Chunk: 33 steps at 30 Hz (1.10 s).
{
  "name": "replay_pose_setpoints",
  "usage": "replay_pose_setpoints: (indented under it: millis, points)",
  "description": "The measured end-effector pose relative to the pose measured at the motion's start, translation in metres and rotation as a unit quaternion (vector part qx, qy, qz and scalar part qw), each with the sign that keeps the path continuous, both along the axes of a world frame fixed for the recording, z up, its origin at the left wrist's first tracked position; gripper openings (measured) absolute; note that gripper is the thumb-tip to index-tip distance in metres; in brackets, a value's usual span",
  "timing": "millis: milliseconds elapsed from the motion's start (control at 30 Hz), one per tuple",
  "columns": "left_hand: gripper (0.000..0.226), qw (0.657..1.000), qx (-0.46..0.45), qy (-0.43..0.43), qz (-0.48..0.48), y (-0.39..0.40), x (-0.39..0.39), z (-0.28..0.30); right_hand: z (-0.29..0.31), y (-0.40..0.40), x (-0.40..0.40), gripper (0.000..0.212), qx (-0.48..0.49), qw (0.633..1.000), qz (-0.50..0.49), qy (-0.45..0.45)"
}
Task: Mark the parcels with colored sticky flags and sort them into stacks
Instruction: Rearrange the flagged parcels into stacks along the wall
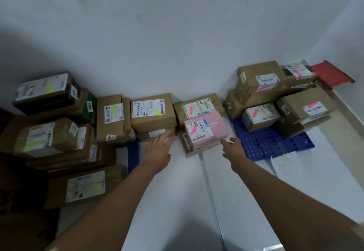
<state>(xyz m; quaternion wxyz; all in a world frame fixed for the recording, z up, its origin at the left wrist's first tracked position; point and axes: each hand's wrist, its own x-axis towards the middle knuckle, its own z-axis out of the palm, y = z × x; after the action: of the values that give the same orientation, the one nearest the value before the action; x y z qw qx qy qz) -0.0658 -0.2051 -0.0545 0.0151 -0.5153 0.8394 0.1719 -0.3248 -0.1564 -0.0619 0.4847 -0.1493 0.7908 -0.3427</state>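
pink parcel (206, 130) atop flat box, between both hands | right hand (233, 147) nearer, fingertips just beside its near-right corner | left hand (159, 147) to its left | fingers spread, holding nothing

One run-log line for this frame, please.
left hand: open, empty | right hand: open, reaching to pink-flagged pink cardboard parcel | yellow-flagged brown box left | blue plastic pallet right
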Motion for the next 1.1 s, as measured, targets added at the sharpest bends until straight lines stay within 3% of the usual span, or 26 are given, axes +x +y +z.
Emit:
replay_pose_setpoints:
  millis: [233, 367, 467, 733, 1100]
  points:
    - [0.064, 0.998, 0.032, 0.008, 0.052, -0.013, -0.025, 0.002, -0.023, -0.019, -0.018, 0.086, -0.009, 0.979, -0.076, -0.188]
    - [0.066, 0.996, 0.049, 0.012, 0.074, -0.011, -0.033, -0.002, -0.036, -0.02, -0.025, 0.081, -0.02, 0.965, -0.074, -0.25]
    - [0.066, 0.995, 0.051, 0.015, 0.084, -0.009, -0.035, -0.001, -0.041, -0.02, -0.028, 0.059, -0.039, 0.959, -0.047, -0.275]
    - [0.065, 0.992, 0.067, 0.015, 0.107, -0.009, -0.037, 0.004, -0.044, -0.022, -0.029, 0.044, -0.076, 0.948, -0.056, -0.306]
    - [0.06, 0.993, 0.075, 0.077, 0.038, -0.001, -0.097, -0.004, -0.042, 0.048, -0.09, 0.049, -0.079, 0.926, -0.317, -0.191]
